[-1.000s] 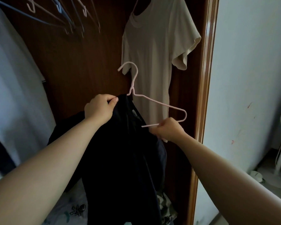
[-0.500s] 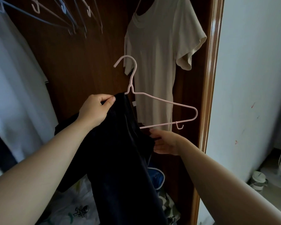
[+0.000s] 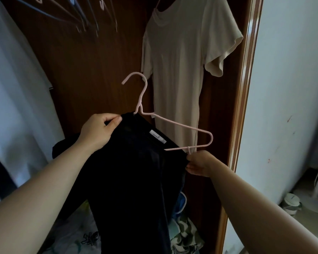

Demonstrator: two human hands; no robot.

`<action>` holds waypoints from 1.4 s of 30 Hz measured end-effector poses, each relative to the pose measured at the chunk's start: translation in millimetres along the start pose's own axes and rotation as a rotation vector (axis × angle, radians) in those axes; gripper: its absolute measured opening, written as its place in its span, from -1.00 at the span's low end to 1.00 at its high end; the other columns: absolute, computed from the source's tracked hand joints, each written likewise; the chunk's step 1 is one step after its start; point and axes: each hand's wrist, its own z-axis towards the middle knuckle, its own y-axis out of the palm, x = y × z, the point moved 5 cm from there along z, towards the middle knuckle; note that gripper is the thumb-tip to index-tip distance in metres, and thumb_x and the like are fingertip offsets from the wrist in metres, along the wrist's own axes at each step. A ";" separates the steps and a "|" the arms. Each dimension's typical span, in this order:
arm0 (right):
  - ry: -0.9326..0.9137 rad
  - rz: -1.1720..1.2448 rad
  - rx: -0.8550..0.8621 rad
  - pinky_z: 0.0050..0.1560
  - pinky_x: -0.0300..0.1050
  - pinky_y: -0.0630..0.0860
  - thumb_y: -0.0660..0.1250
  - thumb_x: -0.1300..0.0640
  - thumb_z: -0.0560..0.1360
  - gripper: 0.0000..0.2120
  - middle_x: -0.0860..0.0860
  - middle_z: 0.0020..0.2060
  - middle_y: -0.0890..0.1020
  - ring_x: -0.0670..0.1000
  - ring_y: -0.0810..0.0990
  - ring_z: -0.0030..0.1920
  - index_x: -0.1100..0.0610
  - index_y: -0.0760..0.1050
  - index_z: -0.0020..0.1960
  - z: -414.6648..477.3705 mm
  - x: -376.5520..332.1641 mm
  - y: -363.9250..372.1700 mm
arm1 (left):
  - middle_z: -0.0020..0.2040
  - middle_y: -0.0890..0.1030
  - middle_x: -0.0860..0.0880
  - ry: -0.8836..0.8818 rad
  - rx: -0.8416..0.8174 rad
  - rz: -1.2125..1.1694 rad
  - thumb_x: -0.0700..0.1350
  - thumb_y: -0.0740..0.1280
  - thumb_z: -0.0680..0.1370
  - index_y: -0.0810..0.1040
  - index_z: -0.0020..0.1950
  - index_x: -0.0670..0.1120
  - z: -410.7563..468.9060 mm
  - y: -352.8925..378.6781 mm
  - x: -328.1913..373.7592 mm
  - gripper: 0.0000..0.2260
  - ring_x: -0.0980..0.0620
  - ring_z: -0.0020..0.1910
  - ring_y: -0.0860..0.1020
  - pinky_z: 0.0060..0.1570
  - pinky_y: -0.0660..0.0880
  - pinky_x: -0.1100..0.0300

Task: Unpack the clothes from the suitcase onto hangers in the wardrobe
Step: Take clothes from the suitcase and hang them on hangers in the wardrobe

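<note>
Between the fingers of the two hands hangs a black garment of limp, dark cloth (image 3: 136,171), its top edge with a white label turned up towards the camera; it is partly on a thin pink wire hanger (image 3: 180,125), whose right shoulder and lower bar are bare just above the right fingers. The left hand (image 3: 97,132) pinches the cloth's top edge between thumb and forefinger, just beside the hanger's neck; the right hand (image 3: 198,163) has its fingers (image 3: 190,168) curled, apparently on the cloth's right edge, directly below the small hook on the lower bar.

Up and beyond both sets of fingers, a beige short-sleeved T-shirt (image 3: 182,61) already hangs inside the brown wooden wardrobe (image 3: 90,70); far above the left fingers several empty hangers (image 3: 84,19) wait, and a pale white garment (image 3: 17,79) hangs well to their left.

By my judgement the task is midway: one item at least is hung; this one is only half dressed on its hanger and not yet hooked up. Below the right fingers lies a loose heap of patterned cloth (image 3: 185,233); whether that is to be hung I cannot tell; the suitcase is out of view.
</note>
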 end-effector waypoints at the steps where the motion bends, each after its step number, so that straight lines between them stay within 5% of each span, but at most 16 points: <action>1: 0.013 0.078 0.012 -0.48 -0.21 0.54 0.22 0.36 0.54 -0.88 0.10 -0.26 0.48 -0.02 0.48 -0.32 0.21 0.43 0.04 1.2 0.6 -7.7 | 0.18 0.61 0.04 -0.011 -0.016 0.019 0.09 0.24 0.60 0.58 0.25 -0.03 0.4 -0.8 -5.6 -0.68 0.02 0.18 0.54 0.22 0.46 0.02; 5: 0.040 0.285 0.042 -0.57 -0.33 0.47 0.16 0.42 0.54 -0.81 0.10 -0.27 0.48 -0.01 0.45 -0.33 0.22 0.47 -0.13 1.4 -9.2 -27.8 | 0.16 0.62 0.06 -0.003 -0.024 0.093 0.17 0.18 0.60 0.58 0.24 0.03 0.0 -4.5 -19.5 -0.65 -0.01 0.15 0.56 0.23 0.44 -0.12; 10: -0.234 0.112 0.161 -0.60 -0.30 0.38 0.21 0.42 0.51 -0.65 0.05 -0.22 0.54 -0.03 0.52 -0.43 0.13 0.53 0.20 -9.7 -47.1 -39.2 | 0.20 0.61 0.00 -0.005 0.027 0.149 0.14 0.15 0.62 0.56 0.28 -0.01 4.4 -4.9 -20.1 -0.63 -0.08 0.17 0.54 0.25 0.41 -0.11; 12: -0.527 -0.088 0.187 -0.21 -0.24 0.56 0.24 0.40 0.51 -0.56 -0.02 -0.09 0.55 -0.05 0.57 -0.15 0.10 0.44 0.34 -20.3 -66.5 -41.7 | 0.21 0.60 -0.01 -0.021 0.029 0.134 0.16 0.14 0.61 0.55 0.29 0.00 7.9 -6.4 -23.8 -0.62 -0.08 0.17 0.53 0.26 0.39 -0.15; 14: -0.719 -0.249 0.200 0.23 -0.07 0.49 0.24 0.39 0.52 -0.49 0.01 0.14 0.52 -0.01 0.50 0.19 0.05 0.39 0.40 -28.5 -78.5 -40.2 | 0.22 0.59 -0.01 -0.053 0.031 0.108 0.17 0.14 0.61 0.53 0.30 0.00 10.0 -8.3 -29.0 -0.61 -0.08 0.19 0.52 0.27 0.38 -0.17; 15: -0.751 -0.272 0.194 0.28 -0.02 0.47 0.23 0.40 0.51 -0.49 0.04 0.20 0.52 0.01 0.48 0.24 0.04 0.40 0.39 -29.2 -81.0 -40.2 | 0.23 0.58 -0.01 -0.070 0.025 0.109 0.17 0.13 0.61 0.52 0.31 0.00 10.4 -8.3 -31.7 -0.61 -0.08 0.20 0.51 0.27 0.38 -0.17; 21: -0.730 -0.288 0.108 -0.21 -0.28 0.54 0.28 0.41 0.50 -0.71 0.04 -0.10 0.64 0.02 0.62 -0.06 0.10 0.59 0.08 -26.7 -86.7 -39.7 | 0.13 0.59 0.01 -0.027 0.001 0.113 0.11 0.09 0.64 0.50 0.27 0.02 13.4 -2.9 -21.4 -0.67 -0.06 0.15 0.52 0.24 0.39 -0.18; 25: -0.612 -0.493 0.126 -0.26 -0.27 0.53 0.29 0.27 0.56 -0.87 0.07 -0.17 0.64 0.00 0.60 -0.16 0.16 0.62 -0.03 -13.9 -84.9 -43.9 | 0.15 0.60 -0.07 0.143 0.067 0.202 -0.04 0.11 0.66 0.52 0.29 -0.09 8.4 2.1 -2.3 -0.70 -0.09 0.14 0.54 0.22 0.40 -0.12; 29: -0.535 -1.013 0.167 -0.25 -0.22 0.49 0.26 0.32 0.53 -0.83 0.04 -0.22 0.60 0.04 0.58 -0.17 0.12 0.57 -0.11 -4.2 -87.2 -47.2 | -0.05 0.67 -0.14 0.321 0.148 0.322 -0.02 0.11 0.61 0.60 0.18 -0.19 2.8 5.6 4.1 -0.63 -0.15 -0.14 0.63 -0.04 0.49 -0.12; 33: -0.536 -1.274 0.238 -0.16 -0.09 0.54 0.26 0.33 0.49 -0.76 0.06 -0.09 0.59 0.08 0.59 -0.11 0.14 0.61 0.07 -7.1 -94.2 -39.2 | -0.10 0.67 -0.12 0.334 0.155 0.342 0.00 0.10 0.59 0.60 0.17 -0.16 3.3 8.8 5.2 -0.62 -0.15 -0.20 0.61 -0.04 0.49 -0.17; 37: -0.606 -1.123 0.335 -0.09 -0.04 0.59 0.21 0.26 0.47 -0.73 0.12 0.01 0.60 0.14 0.59 -0.05 0.22 0.61 0.09 -19.5 -112.6 -15.2 | -0.06 0.65 -0.03 0.330 0.136 0.405 0.00 0.12 0.65 0.57 0.23 -0.06 4.8 22.3 15.9 -0.69 -0.06 -0.17 0.54 -0.01 0.31 0.05; 42: -0.628 -0.511 0.068 -0.40 -0.24 0.43 0.22 0.22 0.51 -0.77 0.08 -0.43 0.53 0.02 0.52 -0.42 0.26 0.51 -0.28 -55.6 -127.2 35.9 | -0.01 0.63 0.00 0.258 0.080 0.396 -0.01 0.12 0.65 0.54 0.24 0.03 14.6 40.4 38.4 -0.73 -0.04 -0.03 0.57 0.07 0.35 0.01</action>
